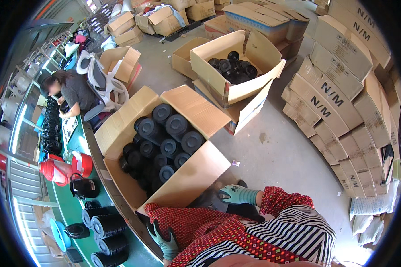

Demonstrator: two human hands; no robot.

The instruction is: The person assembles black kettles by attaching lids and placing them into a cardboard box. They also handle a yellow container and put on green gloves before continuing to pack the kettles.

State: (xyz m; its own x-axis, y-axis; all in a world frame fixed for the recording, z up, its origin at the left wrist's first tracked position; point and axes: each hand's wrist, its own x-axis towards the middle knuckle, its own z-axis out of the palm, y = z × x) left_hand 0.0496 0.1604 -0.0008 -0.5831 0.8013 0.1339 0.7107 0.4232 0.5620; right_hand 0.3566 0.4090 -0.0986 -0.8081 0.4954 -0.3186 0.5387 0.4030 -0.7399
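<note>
My left hand [164, 241], in a pale green glove with dark marks, is at the edge of the green workbench [140, 242]. Its fingers are apart, and nothing shows in them. My right hand [237, 194], gloved the same way, is beside my body, low and close to the near wall of an open cardboard box [194, 171]. Its fingers blend into a dark, blurred patch, so I cannot make out whether they grip anything. Inside that box stand many black cylindrical containers [169, 147] with round ends facing up.
Black ribbed cylinders [108, 226], a black jug [83, 187] and a red-and-white container [55, 171] stand on the bench. Beyond, a person [78, 93] sits by a grey chair [103, 80]. Another box [229, 89] holds black parts. Stacked cartons [329, 111] line the right side.
</note>
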